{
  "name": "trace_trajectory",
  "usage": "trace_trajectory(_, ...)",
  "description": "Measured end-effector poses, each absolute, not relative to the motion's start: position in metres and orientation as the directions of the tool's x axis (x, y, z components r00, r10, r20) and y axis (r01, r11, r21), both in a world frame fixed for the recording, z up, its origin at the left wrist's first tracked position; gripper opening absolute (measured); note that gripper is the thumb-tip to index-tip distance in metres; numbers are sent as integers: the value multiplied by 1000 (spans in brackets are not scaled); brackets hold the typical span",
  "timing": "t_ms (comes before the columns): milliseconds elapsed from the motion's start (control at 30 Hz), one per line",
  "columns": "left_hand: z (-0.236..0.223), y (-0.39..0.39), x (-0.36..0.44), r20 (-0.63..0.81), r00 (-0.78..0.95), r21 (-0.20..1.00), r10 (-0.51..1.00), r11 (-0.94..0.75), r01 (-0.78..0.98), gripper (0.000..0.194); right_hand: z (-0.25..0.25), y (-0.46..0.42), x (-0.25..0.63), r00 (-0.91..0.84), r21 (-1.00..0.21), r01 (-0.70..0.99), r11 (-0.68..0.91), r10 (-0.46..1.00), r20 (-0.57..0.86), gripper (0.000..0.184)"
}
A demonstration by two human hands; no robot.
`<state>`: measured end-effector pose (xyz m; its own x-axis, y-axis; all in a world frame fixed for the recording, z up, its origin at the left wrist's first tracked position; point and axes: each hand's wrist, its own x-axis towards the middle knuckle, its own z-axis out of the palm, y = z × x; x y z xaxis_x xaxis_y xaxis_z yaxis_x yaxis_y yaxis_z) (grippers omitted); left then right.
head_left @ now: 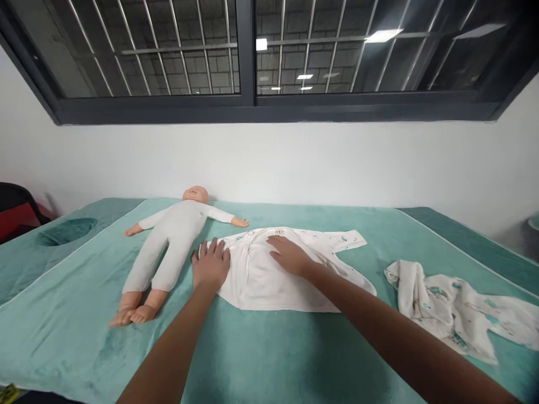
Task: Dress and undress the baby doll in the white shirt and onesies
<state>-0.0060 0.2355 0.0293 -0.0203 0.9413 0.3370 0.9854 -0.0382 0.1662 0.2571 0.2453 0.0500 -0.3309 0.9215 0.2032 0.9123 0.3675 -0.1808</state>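
Observation:
A white baby garment point(269, 280) lies spread flat on the teal bed cover point(261, 359). My left hand point(210, 262) rests flat on its left edge, fingers stretched out. My right hand point(288, 253) lies flat on the garment's upper middle, fingers apart. A baby doll point(170, 238) in a white bodysuit lies on its back just left of the garment, arms out, head toward the wall.
A second white patterned garment point(455, 311) lies crumpled at the right of the bed. A white wall and a dark barred window point(252, 50) stand behind. A red and black object point(17, 216) sits at the far left edge.

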Motion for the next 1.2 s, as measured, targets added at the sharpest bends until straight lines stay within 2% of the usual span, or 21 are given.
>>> trace_trajectory(67, 30, 235, -7, 343, -10, 165, 939, -50, 985, 51, 46, 258, 233, -325, -205, 906, 370, 919, 223, 41)
trace_trajectory(233, 31, 235, -8, 360, 7, 156, 933, -67, 986, 51, 45, 297, 222, -159, -260, 938, 230, 950, 268, 32)
trace_trajectory(333, 30, 235, -8, 362, 3, 155, 932, -63, 986, 51, 45, 299, 224, -158, -257, 938, 232, 947, 278, 32)
trace_trajectory(600, 30, 235, -6, 363, -15, 180, 932, -54, 982, 48, 37, 263, 217, -265, -207, 926, 316, 934, 241, 55)
trace_trajectory(667, 31, 235, -6, 365, -23, 228, 931, -65, 972, 47, 38, 254, 211, -301, -194, 918, 345, 927, 224, 59)
trace_trajectory(867, 38, 230, -12, 367, -112, 586, 923, -137, 798, 40, 49, 216, 194, -529, -170, 805, 569, 817, 227, 55)
trace_trajectory(1067, 41, 228, -26, 315, -235, 770, 920, -103, 629, 47, 59, 173, 189, -622, -206, 722, 661, 750, 224, 48)
trace_trajectory(1200, 40, 229, -28, 291, -261, 831, 921, -107, 547, 48, 58, 146, 182, -643, -209, 693, 690, 723, 253, 51)
